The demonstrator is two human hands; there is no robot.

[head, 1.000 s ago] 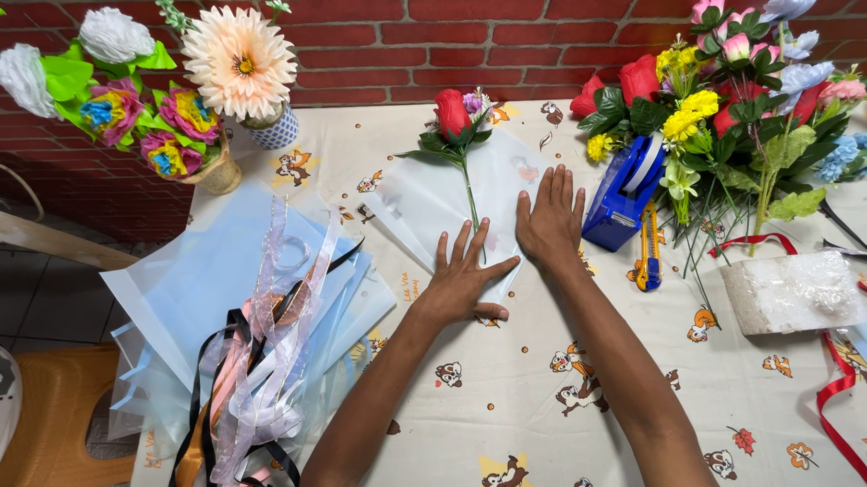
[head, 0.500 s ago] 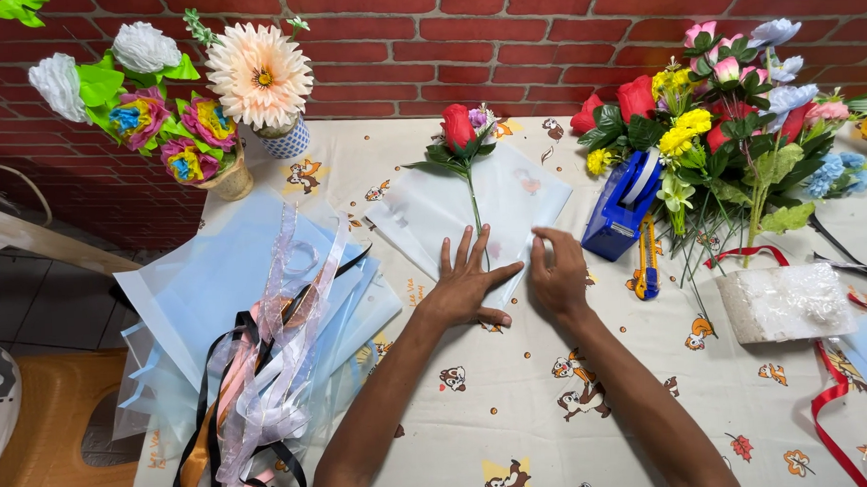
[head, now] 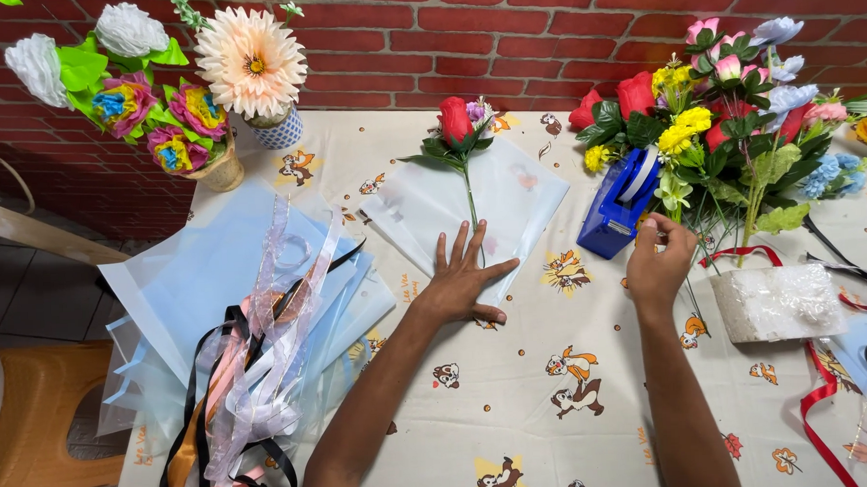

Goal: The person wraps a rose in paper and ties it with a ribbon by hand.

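Observation:
My left hand (head: 464, 279) lies flat with fingers spread on the near corner of a translucent white wrapping sheet (head: 523, 194). A red artificial rose (head: 457, 120) with a green stem lies on that sheet, pointing toward my hand. My right hand (head: 660, 261) is off the sheet, fingers curled beside the blue tape dispenser (head: 618, 206); whether it pinches tape I cannot tell.
Mixed artificial flowers (head: 736, 108) lie heaped at the right. Light blue sheets (head: 204, 271) and loose ribbons (head: 256, 394) lie at left. Potted paper flowers (head: 159, 99) stand at the back left. White netting (head: 777, 304) and red ribbon (head: 823, 403) lie at right on the printed tablecloth (head: 555, 412).
My right hand left the wrapping sheet and moved right to the blue tape dispenser. My left hand stayed pressed on the sheet.

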